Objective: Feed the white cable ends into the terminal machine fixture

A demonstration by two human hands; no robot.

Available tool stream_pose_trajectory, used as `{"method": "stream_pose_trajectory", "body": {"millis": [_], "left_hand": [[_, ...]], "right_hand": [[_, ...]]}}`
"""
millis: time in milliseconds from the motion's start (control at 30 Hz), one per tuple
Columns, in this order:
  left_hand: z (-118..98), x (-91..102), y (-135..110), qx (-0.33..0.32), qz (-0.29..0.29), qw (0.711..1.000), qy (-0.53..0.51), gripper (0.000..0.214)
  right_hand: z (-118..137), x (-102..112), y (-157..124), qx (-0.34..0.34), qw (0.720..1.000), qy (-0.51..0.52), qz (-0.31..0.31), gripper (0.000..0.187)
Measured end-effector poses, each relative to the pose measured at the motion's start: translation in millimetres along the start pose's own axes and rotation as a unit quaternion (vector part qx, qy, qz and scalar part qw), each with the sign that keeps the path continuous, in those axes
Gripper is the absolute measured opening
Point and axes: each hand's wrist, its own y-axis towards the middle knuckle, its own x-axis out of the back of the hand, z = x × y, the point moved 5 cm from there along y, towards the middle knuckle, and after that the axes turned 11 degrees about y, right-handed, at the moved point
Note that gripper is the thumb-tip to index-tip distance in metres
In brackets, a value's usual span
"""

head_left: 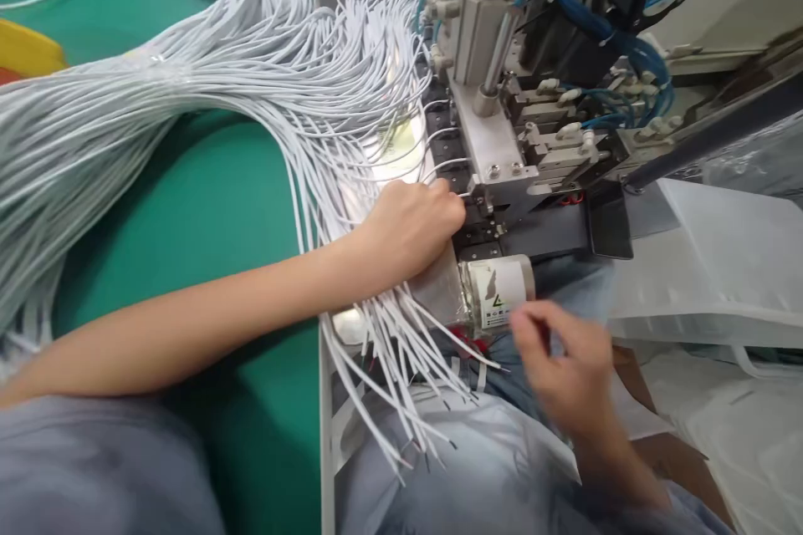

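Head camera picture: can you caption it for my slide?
Left hand holds white wires at the machine; right hand hovers below.

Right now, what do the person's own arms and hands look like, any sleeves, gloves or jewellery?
Both the left hand and the right hand are bare: no gloves, rings or watch show. The left forearm is uncovered up to a grey sleeve at the picture's lower left. The right hand is blurred, its wrist bare.

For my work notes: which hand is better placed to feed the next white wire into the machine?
Probably the left hand: it rests at the machine's clamp, beside the wires. The right hand hangs lower.
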Motion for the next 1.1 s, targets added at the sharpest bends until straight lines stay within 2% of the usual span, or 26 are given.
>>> {"method": "stream_pose_trajectory", "body": {"millis": [100, 167, 233, 300, 367, 433, 533, 667, 867, 1000, 1100], "left_hand": [[-6.7, 5.1, -4.3, -0.013, -0.033, 0.999, -0.041, 0.02], [-22.0, 16.5, -14.1, -0.089, -0.084, 0.986, -0.116, 0.018], [-40.9, 30.1, -28.7, -0.204, -0.134, 0.943, -0.227, 0.02], [-52.4, 37.9, -40.6, -0.273, -0.154, 0.892, -0.327, 0.028], [-53.9, 37.4, -44.2, -0.268, -0.158, 0.868, -0.387, 0.034], [-48.7, 32.5, -41.5, -0.232, -0.165, 0.863, -0.419, 0.034], [-37.5, 27.7, -33.8, -0.193, -0.195, 0.853, -0.444, 0.024], [-28.9, 29.5, -27.6, -0.181, -0.223, 0.834, -0.472, 0.024], [-28.9, 31.1, -27.6, -0.164, -0.211, 0.802, -0.534, 0.02], [-28.8, 30.1, -26.8, -0.165, -0.209, 0.806, -0.528, 0.02], [-29.1, 30.1, -26.8, -0.186, -0.205, 0.813, -0.512, 0.021]], "right_hand": [[11.9, -20.2, -25.6, 0.022, 0.993, -0.049, 0.102, 0.007], [12.2, -24.4, -30.4, 0.011, 0.993, -0.014, 0.121, 0.009], [10.1, -17.7, -26.2, -0.01, 0.993, 0.049, 0.103, 0.009], [7.0, -2.7, -16.6, -0.03, 0.993, 0.106, 0.051, 0.005], [2.8, 12.9, -5.8, -0.051, 0.987, 0.151, -0.019, 0.006], [-2.8, 21.1, 3.8, -0.082, 0.972, 0.207, -0.07, 0.009], [-9.0, 17.4, 17.2, -0.11, 0.941, 0.309, -0.082, 0.012], [-5.2, 8.6, 31.5, -0.076, 0.917, 0.383, -0.079, 0.005], [6.5, 7.6, 34.9, -0.024, 0.939, 0.333, -0.079, 0.005], [9.0, 14.5, 37.8, 0.009, 0.958, 0.277, -0.078, 0.01], [10.3, 19.4, 44.0, 0.025, 0.965, 0.257, -0.044, 0.009]]}}
